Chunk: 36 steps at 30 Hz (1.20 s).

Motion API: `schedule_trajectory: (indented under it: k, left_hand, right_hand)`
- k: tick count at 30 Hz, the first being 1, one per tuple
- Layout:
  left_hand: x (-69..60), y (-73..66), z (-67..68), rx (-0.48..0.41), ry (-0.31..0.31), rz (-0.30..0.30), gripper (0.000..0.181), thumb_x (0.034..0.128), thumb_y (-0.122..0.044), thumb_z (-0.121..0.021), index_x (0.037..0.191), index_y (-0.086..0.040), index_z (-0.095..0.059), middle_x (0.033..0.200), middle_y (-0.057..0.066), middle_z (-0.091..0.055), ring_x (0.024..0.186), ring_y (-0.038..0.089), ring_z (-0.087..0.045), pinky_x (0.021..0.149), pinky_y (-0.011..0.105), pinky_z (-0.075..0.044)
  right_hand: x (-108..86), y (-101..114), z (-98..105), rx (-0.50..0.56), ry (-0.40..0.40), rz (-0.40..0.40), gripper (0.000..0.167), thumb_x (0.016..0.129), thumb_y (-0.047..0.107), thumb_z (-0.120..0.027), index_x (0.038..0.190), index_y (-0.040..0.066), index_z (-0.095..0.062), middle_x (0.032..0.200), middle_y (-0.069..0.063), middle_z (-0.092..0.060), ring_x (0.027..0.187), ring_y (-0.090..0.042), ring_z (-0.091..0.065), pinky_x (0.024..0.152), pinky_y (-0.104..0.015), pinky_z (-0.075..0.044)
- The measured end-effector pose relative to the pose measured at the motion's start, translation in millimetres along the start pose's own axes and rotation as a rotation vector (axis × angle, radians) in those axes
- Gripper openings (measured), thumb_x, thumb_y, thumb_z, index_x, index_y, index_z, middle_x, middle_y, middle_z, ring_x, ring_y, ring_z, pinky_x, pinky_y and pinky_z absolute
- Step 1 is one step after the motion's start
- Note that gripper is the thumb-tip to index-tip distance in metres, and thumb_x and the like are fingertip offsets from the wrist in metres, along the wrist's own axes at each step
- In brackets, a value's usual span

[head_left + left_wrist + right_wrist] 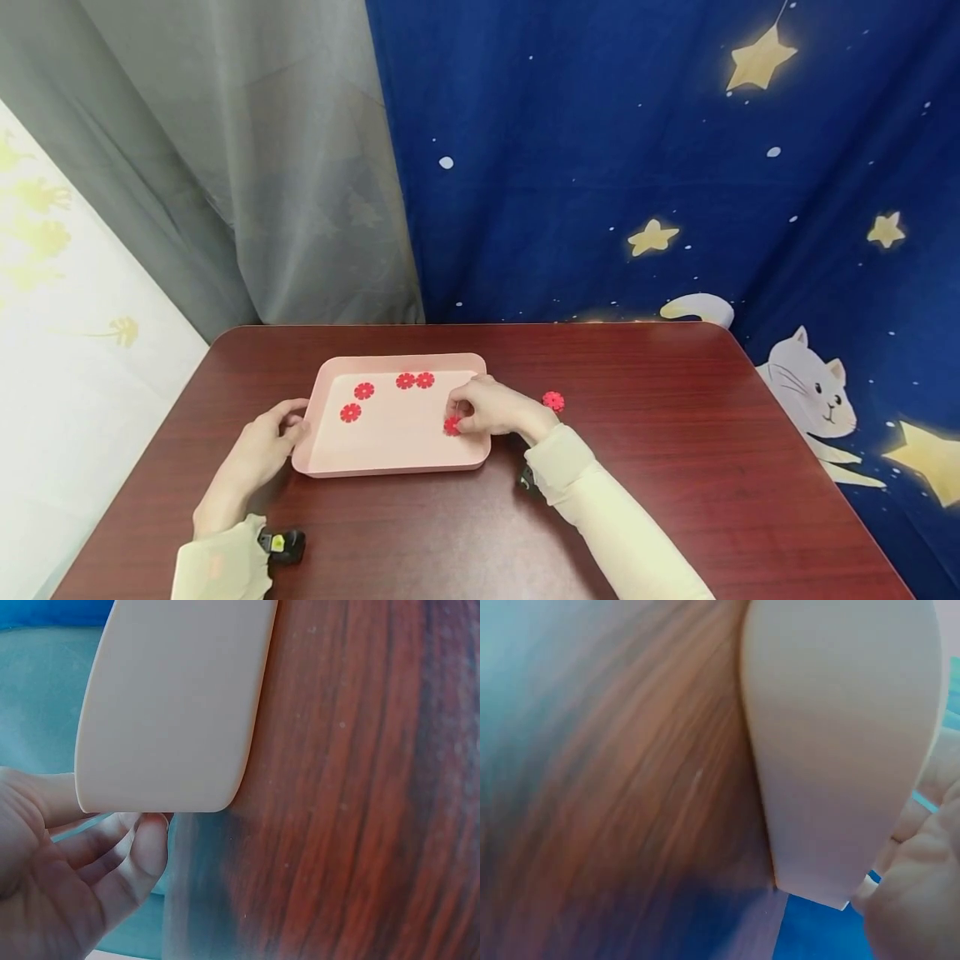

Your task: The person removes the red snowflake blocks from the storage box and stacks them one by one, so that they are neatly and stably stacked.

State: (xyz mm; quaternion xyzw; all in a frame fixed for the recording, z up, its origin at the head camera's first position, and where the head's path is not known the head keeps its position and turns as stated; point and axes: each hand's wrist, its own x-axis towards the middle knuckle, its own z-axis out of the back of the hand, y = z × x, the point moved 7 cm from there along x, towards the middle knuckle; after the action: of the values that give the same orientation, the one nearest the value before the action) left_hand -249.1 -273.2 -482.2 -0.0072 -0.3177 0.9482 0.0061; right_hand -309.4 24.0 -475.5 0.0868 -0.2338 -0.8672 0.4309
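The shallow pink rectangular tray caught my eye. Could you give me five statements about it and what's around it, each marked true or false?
1. The person's right hand pinches a small red flower-shaped disc above the floor of the tray. True.
2. The person's left hand rests in the middle of the tray. False: the left hand is at the tray's left edge.
3. Four other red discs lie in the tray. True.
4. Every red disc is inside the tray. False: red also shows outside it, on the glossy reddish-brown table, to the tray's right.
5. The dark blue curtain has yellow stars. True.
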Motion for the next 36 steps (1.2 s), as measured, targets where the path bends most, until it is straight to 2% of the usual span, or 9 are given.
schedule_trajectory:
  k: [6, 11, 14, 17, 21, 24, 28, 32, 36]
  left_hand:
    - [0.1, 0.5, 0.6, 0.005, -0.014, -0.003, 0.038, 0.0975, -0.012, -0.057, 0.133, 0.001, -0.052, 0.100, 0.013, -0.062, 0.089, 0.028, -0.057, 0.073, 0.040, -0.044]
    - [0.3, 2.5, 2.3, 0.002, -0.017, -0.007, 0.039, 0.0980, -0.013, -0.057, 0.134, 0.001, -0.051, 0.101, 0.014, -0.062, 0.089, 0.028, -0.057, 0.074, 0.041, -0.044]
    - [0.2, 4.0, 3.8, 0.005, -0.021, -0.007, 0.039, 0.0984, -0.014, -0.057, 0.134, 0.001, -0.051, 0.102, 0.014, -0.062, 0.090, 0.028, -0.057, 0.074, 0.042, -0.044]
    - [-0.3, 4.2, 4.9, 0.009, -0.028, -0.010, 0.039, 0.0982, -0.013, -0.056, 0.134, 0.001, -0.051, 0.101, 0.014, -0.062, 0.090, 0.029, -0.057, 0.075, 0.042, -0.044]
    - [0.5, 3.1, 5.6, 0.004, -0.030, -0.012, 0.039, 0.0983, -0.014, -0.056, 0.134, 0.001, -0.051, 0.101, 0.015, -0.062, 0.090, 0.029, -0.057, 0.076, 0.043, -0.044]
    - [1.5, 3.3, 5.3, -0.001, -0.025, -0.007, 0.039, 0.0983, -0.014, -0.057, 0.134, 0.000, -0.051, 0.101, 0.015, -0.062, 0.089, 0.030, -0.056, 0.075, 0.043, -0.043]
    - [2.4, 3.4, 5.9, 0.012, -0.027, -0.006, 0.038, 0.0982, -0.014, -0.056, 0.133, 0.000, -0.051, 0.101, 0.014, -0.062, 0.089, 0.029, -0.056, 0.075, 0.043, -0.043]
    - [2.1, 0.9, 4.4, 0.019, -0.026, -0.017, 0.037, 0.0980, -0.013, -0.056, 0.132, 0.000, -0.052, 0.100, 0.013, -0.061, 0.088, 0.029, -0.055, 0.074, 0.042, -0.042]
    - [0.3, -0.1, 0.7, 0.021, -0.019, -0.018, 0.036, 0.0974, -0.011, -0.056, 0.131, 0.000, -0.053, 0.098, 0.012, -0.061, 0.086, 0.027, -0.055, 0.073, 0.041, -0.042]
  right_hand:
    - [-13.8, -2, 18, 0.232, -0.184, -0.054, 0.012, 0.083, 0.010, -0.076, 0.091, 0.017, -0.069, 0.074, 0.013, -0.062, 0.068, -0.004, -0.058, 0.064, -0.022, -0.048]
    - [-37.7, -6, 39, 0.364, -0.360, -0.090, 0.013, 0.083, 0.013, -0.079, 0.092, 0.015, -0.070, 0.076, 0.010, -0.065, 0.072, -0.008, -0.061, 0.066, -0.027, -0.049]
    - [-54.6, -15, 50, 0.421, -0.446, -0.145, 0.014, 0.083, 0.014, -0.079, 0.094, 0.015, -0.071, 0.078, 0.007, -0.067, 0.073, -0.011, -0.062, 0.066, -0.030, -0.050]
    - [-73.4, -30, 57, 0.486, -0.528, -0.204, 0.014, 0.083, 0.012, -0.078, 0.095, 0.011, -0.071, 0.079, 0.001, -0.069, 0.072, -0.016, -0.063, 0.064, -0.030, -0.049]
    - [-100.8, -47, 68, 0.591, -0.628, -0.295, 0.018, 0.084, 0.004, -0.076, 0.100, -0.002, -0.069, 0.083, -0.015, -0.070, 0.072, -0.024, -0.064, 0.061, -0.026, -0.048]
    - [-119.1, -65, 67, 0.657, -0.685, -0.379, 0.023, 0.084, 0.003, -0.075, 0.103, -0.006, -0.067, 0.086, -0.022, -0.069, 0.076, -0.034, -0.064, 0.062, -0.025, -0.049]
    - [-137.6, -91, 56, 0.693, -0.753, -0.465, 0.025, 0.084, 0.008, -0.077, 0.104, -0.003, -0.067, 0.087, -0.018, -0.069, 0.082, -0.039, -0.063, 0.066, -0.026, -0.050]
    - [-153.6, -107, 45, 0.724, -0.797, -0.550, 0.025, 0.084, 0.007, -0.077, 0.104, -0.003, -0.067, 0.083, -0.014, -0.069, 0.072, -0.029, -0.062, 0.063, -0.029, -0.050]
    - [-165.9, -121, 34, 0.759, -0.816, -0.667, 0.023, 0.084, 0.007, -0.077, 0.102, -0.002, -0.068, 0.081, -0.014, -0.070, 0.062, -0.018, -0.056, 0.057, -0.028, -0.047]
